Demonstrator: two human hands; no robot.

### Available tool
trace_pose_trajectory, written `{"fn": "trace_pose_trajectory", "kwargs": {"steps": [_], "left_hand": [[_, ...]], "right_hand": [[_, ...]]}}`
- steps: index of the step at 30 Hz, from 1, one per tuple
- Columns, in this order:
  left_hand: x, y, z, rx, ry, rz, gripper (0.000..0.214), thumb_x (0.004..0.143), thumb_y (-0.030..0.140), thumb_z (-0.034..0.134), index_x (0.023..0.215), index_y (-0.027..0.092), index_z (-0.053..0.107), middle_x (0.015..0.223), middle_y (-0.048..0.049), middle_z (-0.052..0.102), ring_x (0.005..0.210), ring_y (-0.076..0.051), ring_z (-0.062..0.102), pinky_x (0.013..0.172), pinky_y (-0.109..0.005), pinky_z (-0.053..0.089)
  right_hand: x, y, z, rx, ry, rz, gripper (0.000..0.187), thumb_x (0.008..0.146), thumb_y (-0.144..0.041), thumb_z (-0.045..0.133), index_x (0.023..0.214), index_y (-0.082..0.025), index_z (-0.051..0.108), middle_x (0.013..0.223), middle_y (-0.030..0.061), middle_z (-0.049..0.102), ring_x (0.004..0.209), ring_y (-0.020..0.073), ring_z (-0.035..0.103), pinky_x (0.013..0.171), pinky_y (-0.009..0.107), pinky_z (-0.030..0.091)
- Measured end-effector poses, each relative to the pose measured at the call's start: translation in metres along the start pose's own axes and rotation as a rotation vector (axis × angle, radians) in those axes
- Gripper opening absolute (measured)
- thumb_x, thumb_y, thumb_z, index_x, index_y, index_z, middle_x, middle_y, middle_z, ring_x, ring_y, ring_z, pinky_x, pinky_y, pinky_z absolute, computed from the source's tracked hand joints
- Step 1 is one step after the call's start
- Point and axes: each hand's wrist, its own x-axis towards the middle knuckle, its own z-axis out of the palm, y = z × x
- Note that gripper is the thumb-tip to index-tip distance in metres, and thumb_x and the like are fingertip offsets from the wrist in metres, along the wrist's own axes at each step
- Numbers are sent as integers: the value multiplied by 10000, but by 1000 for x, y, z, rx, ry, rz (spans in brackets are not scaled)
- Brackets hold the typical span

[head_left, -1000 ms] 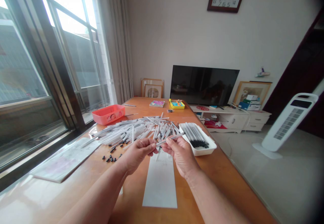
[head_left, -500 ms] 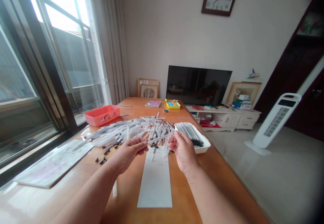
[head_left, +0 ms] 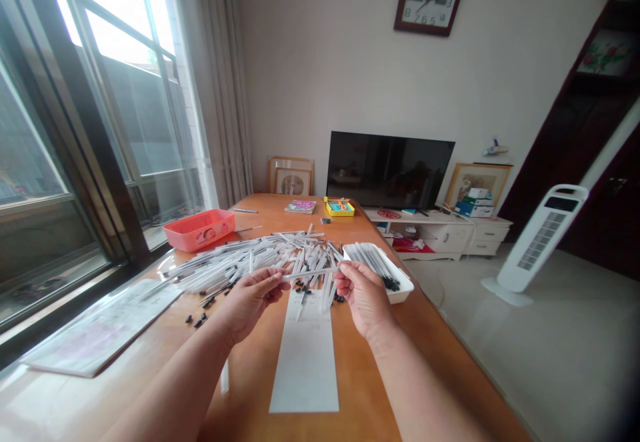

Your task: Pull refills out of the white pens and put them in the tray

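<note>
A slim translucent pen barrel point(head_left: 313, 273) is held level between my two hands, above the near side of a loose heap of pen parts point(head_left: 270, 254). My left hand point(head_left: 257, 299) pinches its left end. At the other end, the fingertips of my right hand point(head_left: 364, 294) are closed on it; they hide that tip. Just beyond my right hand stands a white tray point(head_left: 404, 293) with a row of pens point(head_left: 373, 262), their black ends toward me. Small black caps point(head_left: 200, 320) lie scattered left of my left wrist. Beneath the barrel is a white paper strip point(head_left: 305, 369).
A red plastic basket point(head_left: 200, 230) sits at the table's far left. Farther back are a booklet point(head_left: 301, 207) and a yellow box point(head_left: 340, 208). A large flat pad point(head_left: 100, 329) covers the left side of the wooden table point(head_left: 425, 375), whose right edge drops to the floor.
The barrel has become more level, its right end dropping slightly along with my right fingertips. Both hands keep their pinch. The whole view has shifted a little.
</note>
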Motion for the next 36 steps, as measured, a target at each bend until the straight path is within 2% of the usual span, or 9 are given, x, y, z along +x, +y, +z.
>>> {"fn": "trace_pose_trajectory", "kwargs": {"steps": [3,7,9,13,16,18,21,23,36], "left_hand": [[1,-1,-1,-34,48,10,368,769,404,783,1027,148,725,907,-106,733,776,-156,599,750,-283,447],[4,-2,-5,94,133,51,495,768,463,770,1144,151,694,1005,-122,738,871,-192,622,819,-330,442],[6,-4,-8,167,154,71,523,767,492,761,1154,148,689,1000,-119,735,864,-192,617,815,-333,435],[9,-5,-14,237,193,87,533,757,527,749,1126,145,700,988,-115,732,854,-200,615,799,-330,427],[11,-6,-17,267,216,91,530,755,535,744,1120,154,702,1035,-118,727,878,-207,615,797,-326,424],[11,-6,-19,278,221,87,526,756,540,739,1112,155,702,1033,-117,728,878,-208,612,797,-325,423],[12,-5,-20,294,228,85,514,752,543,738,1086,153,705,1013,-115,728,867,-208,607,792,-327,421],[12,-4,-20,298,229,86,512,746,544,741,1076,154,704,1008,-112,727,867,-210,604,785,-326,421],[9,1,-17,303,216,71,516,735,555,745,1049,148,695,979,-109,724,856,-207,593,781,-334,420]], "right_hand": [[1,1,-2,-13,-10,2,286,706,-358,799,873,-147,702,724,52,714,599,111,592,538,206,459],[9,-7,-10,-18,28,-64,268,695,-335,789,867,-151,697,727,46,717,607,111,598,560,212,477],[16,-15,-21,-32,115,-136,252,690,-319,778,864,-156,695,743,43,724,627,113,612,582,210,480],[38,-30,-53,-152,406,-284,275,686,-319,740,910,-165,698,800,50,743,703,148,651,594,217,462],[52,-33,-80,-340,568,-416,285,693,-324,692,930,-166,700,789,44,735,736,188,656,643,261,481],[58,-32,-94,-566,637,-453,293,722,-346,643,946,-169,708,837,61,746,768,215,663,684,287,489],[61,-31,-105,-899,698,-395,306,766,-357,563,984,-206,718,908,64,755,801,231,667,700,292,481],[60,-31,-108,-1007,713,-348,292,770,-354,548,971,-234,723,919,58,755,812,238,665,703,296,473],[56,-30,-107,-1243,714,-166,201,762,-307,583,888,-329,737,915,36,741,951,301,614,900,483,409]]}}
